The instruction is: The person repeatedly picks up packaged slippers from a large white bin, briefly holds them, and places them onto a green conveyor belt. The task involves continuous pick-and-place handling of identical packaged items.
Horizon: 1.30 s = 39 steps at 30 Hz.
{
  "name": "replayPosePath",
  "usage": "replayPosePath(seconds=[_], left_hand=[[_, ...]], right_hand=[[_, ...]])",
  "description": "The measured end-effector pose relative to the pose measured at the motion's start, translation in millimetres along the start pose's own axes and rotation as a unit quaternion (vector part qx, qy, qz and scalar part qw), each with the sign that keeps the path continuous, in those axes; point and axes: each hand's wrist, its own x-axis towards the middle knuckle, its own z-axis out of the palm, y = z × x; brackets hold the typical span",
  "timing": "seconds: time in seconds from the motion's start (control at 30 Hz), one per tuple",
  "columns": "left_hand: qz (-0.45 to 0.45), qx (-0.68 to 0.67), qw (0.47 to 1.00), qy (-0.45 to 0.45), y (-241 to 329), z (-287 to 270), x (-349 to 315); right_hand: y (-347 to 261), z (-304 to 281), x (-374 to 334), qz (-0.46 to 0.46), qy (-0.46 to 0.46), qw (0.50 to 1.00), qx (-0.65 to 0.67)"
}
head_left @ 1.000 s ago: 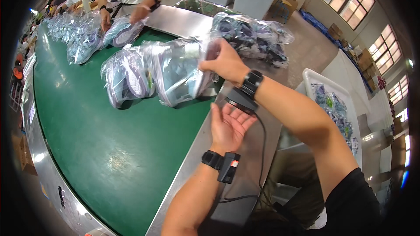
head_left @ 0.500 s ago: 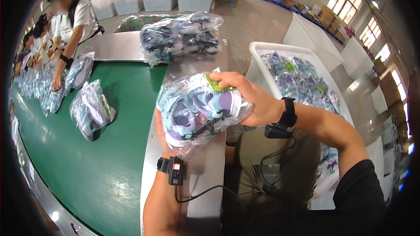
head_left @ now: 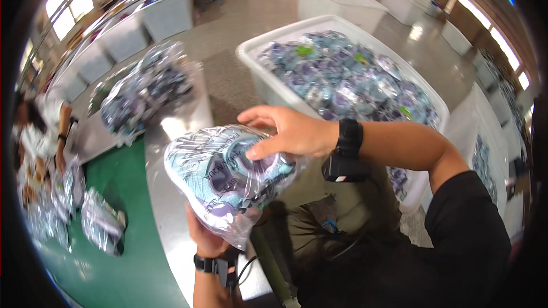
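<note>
In the middle of the frame there's a clear bag (head_left: pixel 220 174) with teal and purple shoes in it, tilted and up off everything, just right of the metal ledge (head_left: pixel 165 211). Dark print runs over the plastic. Both hands are on it. The right hand (head_left: pixel 294 131) comes in from the right and pinches the top right part, thumb pressed down by a shoe's collar, fingers out past the upper edge. The left hand (head_left: pixel 206 238) is under the lower left end; most of its fingers are behind the bag, so can't tell how tightly they're closed. Each wrist has a black strap (head_left: pixel 349 137) with a little box on it.

Upper right, a big white bin (head_left: pixel 275 88) is loaded with more bagged shoes, few bits of green showing. Lower left is the green belt (head_left: pixel 137 274), with a loose bag (head_left: pixel 101 222) lying on it and others bunched near the left edge. Upper left there's a pile (head_left: pixel 145 91) of bagged pairs, and a co-worker (head_left: pixel 45 117) in white off at the left edge.
</note>
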Motion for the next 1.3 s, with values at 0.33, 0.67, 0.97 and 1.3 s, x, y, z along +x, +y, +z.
replayPosePath(seconds=[0.33, 0.67, 0.97, 1.3], left_hand=[[0.015, 0.058, 0.998, 0.026, -7, 17, 25], [-0.042, -0.006, 0.999, 0.002, 3, -4, 24], [-0.032, -0.025, 0.999, 0.021, 1, -6, 25], [-0.022, -0.003, 0.998, 0.062, 4, -1, 17]], right_hand=[[-29, -161, -212, -0.053, 0.367, 0.928, 0.022], [65, -105, -347, 0.209, 0.402, 0.862, 0.225], [135, -179, -279, -0.010, 0.258, 0.831, -0.493], [216, -194, -250, 0.110, 0.125, 0.794, -0.584]])
